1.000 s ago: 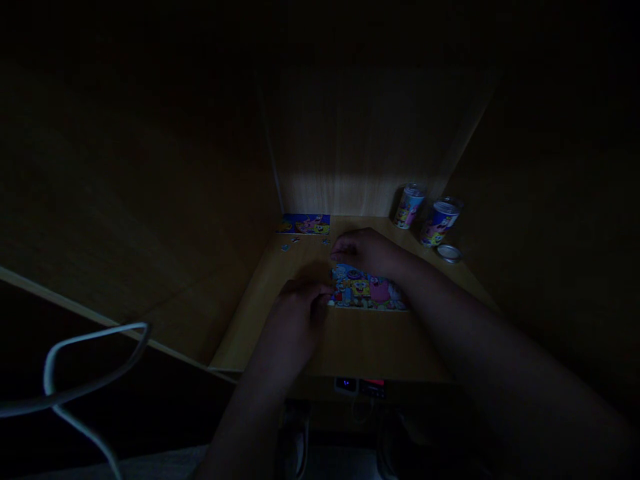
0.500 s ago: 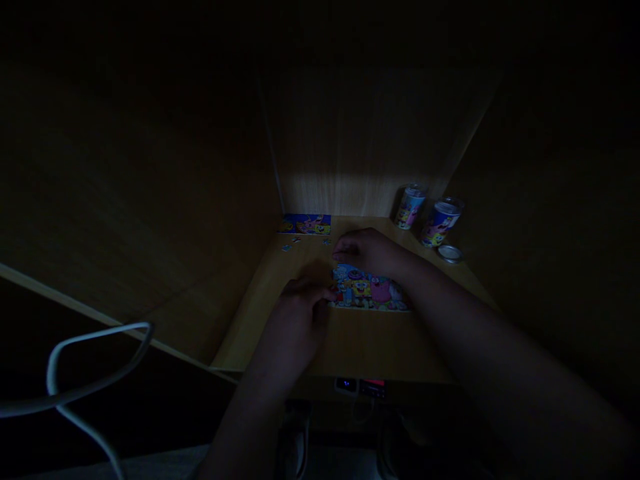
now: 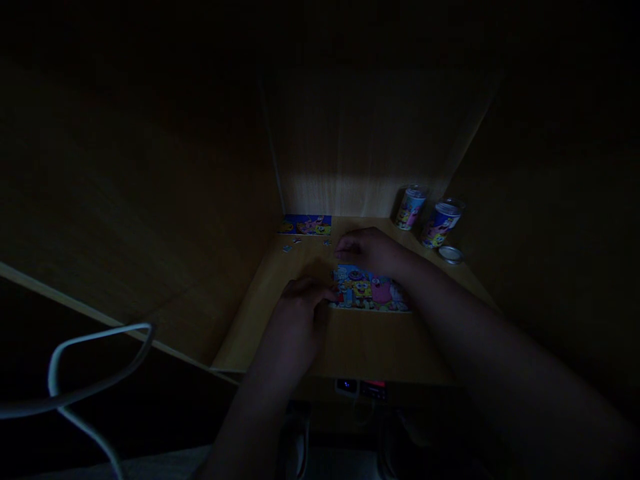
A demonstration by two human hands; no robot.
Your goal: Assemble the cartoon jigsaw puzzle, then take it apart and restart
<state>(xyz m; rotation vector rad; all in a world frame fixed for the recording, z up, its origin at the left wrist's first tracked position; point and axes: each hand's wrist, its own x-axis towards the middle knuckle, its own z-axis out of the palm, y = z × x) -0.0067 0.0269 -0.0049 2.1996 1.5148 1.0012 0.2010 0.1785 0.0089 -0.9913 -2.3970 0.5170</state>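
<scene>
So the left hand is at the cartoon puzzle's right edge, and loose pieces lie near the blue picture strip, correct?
No: the head view shows the left hand at the left edge of the cartoon puzzle. The loose pieces lie near the blue picture strip.

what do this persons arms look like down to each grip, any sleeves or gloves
The left forearm and right forearm are bare and tapering, with no sleeve or watch visible. The left grip and right grip wear no gloves; too dark to rule out rings.

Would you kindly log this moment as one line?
left hand: at left edge of puzzle; right hand: at puzzle's far edge; lid: beside nearer can
</scene>
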